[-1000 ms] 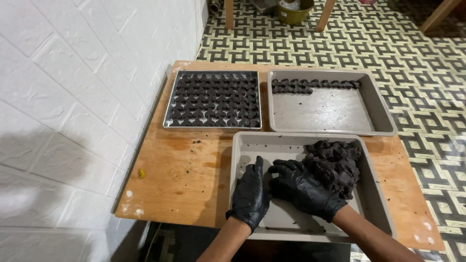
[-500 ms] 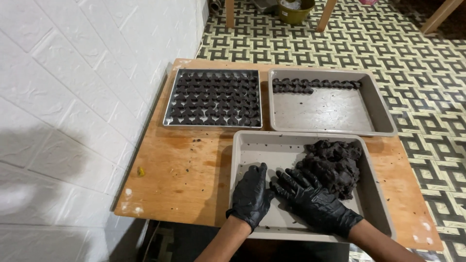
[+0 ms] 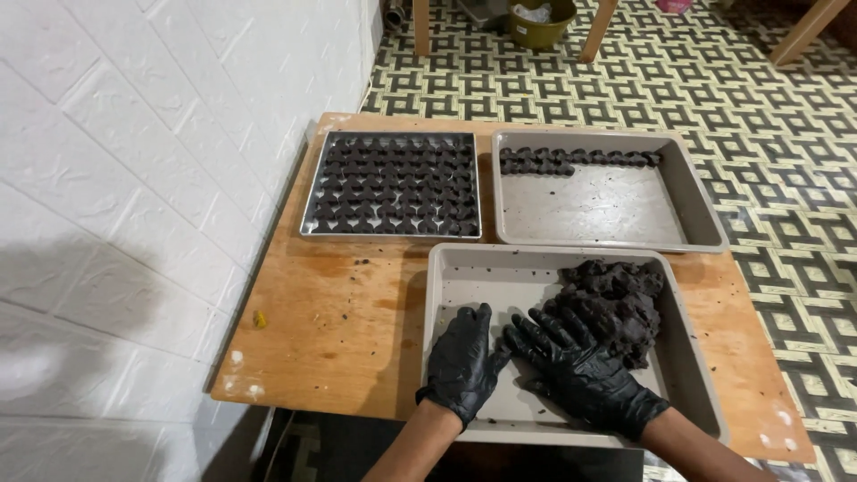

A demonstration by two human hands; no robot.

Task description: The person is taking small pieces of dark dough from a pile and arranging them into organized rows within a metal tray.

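Here both black-gloved hands, left hand [image 3: 464,364] and right hand [image 3: 578,368], lie flat with fingers spread, grasping nothing, inside the near beige plastic tray [image 3: 701,357] on the wooden surface [image 3: 339,330], beside the dark lumpy clay-like mass [image 3: 618,302].

A wooden table [image 3: 339,312] stood against a white tiled wall [image 3: 134,178]. At its twelve o'clock edge lay a metal tray [image 3: 308,214] of small dark pieces; at two o'clock, a grey tub [image 3: 607,210] holding one row, possibly similar pieces. Patterned floor [image 3: 786,161] lay beyond.
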